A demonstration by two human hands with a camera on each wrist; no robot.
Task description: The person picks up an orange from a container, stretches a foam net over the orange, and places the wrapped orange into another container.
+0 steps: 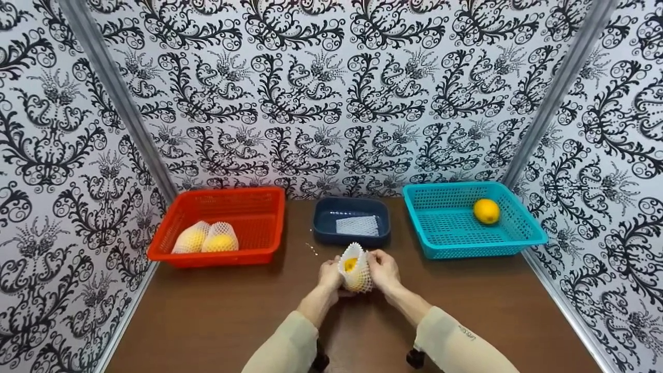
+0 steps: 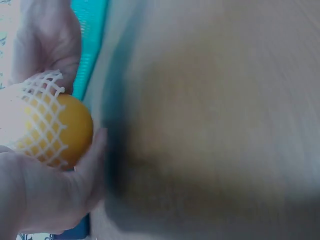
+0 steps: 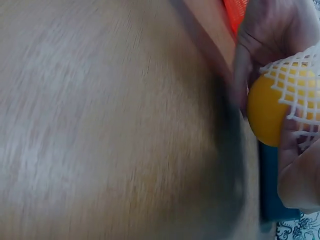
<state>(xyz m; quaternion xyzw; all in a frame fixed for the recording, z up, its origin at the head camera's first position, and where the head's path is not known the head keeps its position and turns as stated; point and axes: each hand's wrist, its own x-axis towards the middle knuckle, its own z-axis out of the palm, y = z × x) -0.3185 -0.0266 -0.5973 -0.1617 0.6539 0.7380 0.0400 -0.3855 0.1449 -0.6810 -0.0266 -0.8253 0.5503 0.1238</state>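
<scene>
A yellow, lemon-like fruit sits partly inside a white foam net sleeve at the middle of the table. My left hand grips the fruit and net from the left side. On the opposite side, my right hand pinches the net's edge. In the left wrist view, the bare end of the fruit sticks out of the mesh, beside the left thumb. The right wrist view has the net draped over the fruit, with right-hand fingers against it.
An orange-red basket at left holds two netted yellow fruits. Behind the hands stands a dark blue tray with flat white foam nets. A teal basket at right contains one bare yellow fruit. Patterned walls enclose the brown table.
</scene>
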